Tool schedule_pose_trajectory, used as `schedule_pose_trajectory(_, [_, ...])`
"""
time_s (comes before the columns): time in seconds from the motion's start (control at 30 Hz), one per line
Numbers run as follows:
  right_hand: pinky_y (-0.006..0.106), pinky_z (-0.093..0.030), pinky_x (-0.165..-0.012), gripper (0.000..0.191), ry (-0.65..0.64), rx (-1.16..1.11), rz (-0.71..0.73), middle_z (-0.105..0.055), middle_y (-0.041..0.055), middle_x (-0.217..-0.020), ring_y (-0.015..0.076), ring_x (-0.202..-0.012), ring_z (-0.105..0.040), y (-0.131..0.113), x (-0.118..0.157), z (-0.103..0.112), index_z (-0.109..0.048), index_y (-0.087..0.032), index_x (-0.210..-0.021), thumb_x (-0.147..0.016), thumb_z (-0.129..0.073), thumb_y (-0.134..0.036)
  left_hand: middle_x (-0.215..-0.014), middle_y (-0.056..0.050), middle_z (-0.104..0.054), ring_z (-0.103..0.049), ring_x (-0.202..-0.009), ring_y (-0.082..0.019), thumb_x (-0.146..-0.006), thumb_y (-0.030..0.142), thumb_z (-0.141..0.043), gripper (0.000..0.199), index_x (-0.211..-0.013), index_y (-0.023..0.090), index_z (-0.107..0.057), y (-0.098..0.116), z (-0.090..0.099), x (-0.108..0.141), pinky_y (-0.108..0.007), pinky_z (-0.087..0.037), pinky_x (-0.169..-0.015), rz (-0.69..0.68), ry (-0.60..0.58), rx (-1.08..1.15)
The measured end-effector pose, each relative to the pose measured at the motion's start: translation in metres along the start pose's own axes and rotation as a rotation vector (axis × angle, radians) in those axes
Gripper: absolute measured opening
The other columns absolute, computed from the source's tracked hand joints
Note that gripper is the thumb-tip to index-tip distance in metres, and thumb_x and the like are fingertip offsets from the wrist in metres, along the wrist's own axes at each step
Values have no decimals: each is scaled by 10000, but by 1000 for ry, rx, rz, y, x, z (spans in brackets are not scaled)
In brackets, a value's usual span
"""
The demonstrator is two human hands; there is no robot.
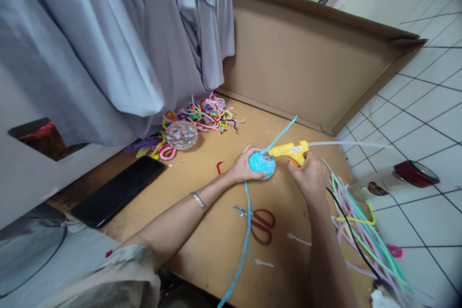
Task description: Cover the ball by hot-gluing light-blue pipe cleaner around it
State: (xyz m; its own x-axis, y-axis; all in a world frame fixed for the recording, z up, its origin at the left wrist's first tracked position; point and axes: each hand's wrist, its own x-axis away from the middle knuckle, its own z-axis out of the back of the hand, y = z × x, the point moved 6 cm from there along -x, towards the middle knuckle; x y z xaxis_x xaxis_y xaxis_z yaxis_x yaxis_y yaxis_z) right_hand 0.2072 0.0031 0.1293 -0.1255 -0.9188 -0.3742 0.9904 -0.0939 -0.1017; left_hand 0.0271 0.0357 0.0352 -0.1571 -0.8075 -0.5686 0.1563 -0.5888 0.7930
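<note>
My left hand point(247, 163) is wrapped round a ball point(260, 167) covered in coils of blue pipe cleaner, with a greyish patch uncovered at its upper right. One blue pipe cleaner end point(281, 133) sticks up from the ball, and a long blue strand point(243, 250) hangs down toward the front edge. In my right hand point(310, 175) is a yellow hot glue gun point(290, 150), its nozzle at the ball's uncovered patch. A clear glue stick point(348, 144) juts from the gun's back. Red-handled scissors point(263, 226) lie below the ball, partly under the strand.
A clear ball point(181, 135) sits by a heap of colourful pipe cleaners point(212, 110). A black phone point(119, 191) lies left. Long pastel pipe cleaners point(355, 224) and a black cord point(346, 219) run along the right. Cardboard point(310, 62) stands behind, beside a grey curtain point(144, 33).
</note>
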Motion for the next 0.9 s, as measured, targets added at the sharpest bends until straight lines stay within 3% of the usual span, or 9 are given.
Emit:
schedule_pose_trajectory(0.13, [295,-324,-568,468,-20,-62,-160,-682,147,-815,289,-767,-615,13,-7,-7,-642,-88,-1043,-770,-552,-457,-1162,-87,-529,-536,-1116,-255,-504,325,-827,678,-1105,187,-545,-4,1,0,-418,-420,-1009,33,10,21])
schedule_pose_trajectory(0.27, [328,-401,-641,536,-95,-91,-294,-691,190,-920,322,-860,-637,24,-9,-28,-606,-58,-1135,-805,-513,-469,-1170,-90,-530,-533,-1128,-259,-491,319,-834,701,-1113,183,-541,-8,2,-1,-419,-414,-1021,65,31,26])
schedule_pose_trajectory(0.43, [343,-449,-736,526,-204,-122,-330,-651,219,-1116,328,-1007,-635,33,-3,-68,-573,-54,-1168,-855,-471,-465,-1162,-74,-551,-555,-1099,-251,-482,315,-845,719,-1129,196,-553,-9,2,1,-400,-445,-993,93,29,37])
schedule_pose_trajectory(0.6, [352,-464,-780,517,-277,-76,-320,-651,229,-1108,329,-1031,-633,43,1,-100,-593,-37,-1129,-871,-461,-465,-1194,-86,-548,-549,-1123,-256,-471,310,-860,730,-1126,194,-558,-9,2,0,-396,-439,-1003,83,32,52])
schedule_pose_trajectory(0.9, [336,-474,-815,560,-339,7,-286,-637,230,-1143,311,-1066,-624,40,4,-103,-590,-33,-1160,-866,-453,-489,-1181,-87,-562,-552,-1123,-261,-486,329,-848,701,-1110,186,-563,-12,5,-1,-418,-429,-1008,81,10,56])
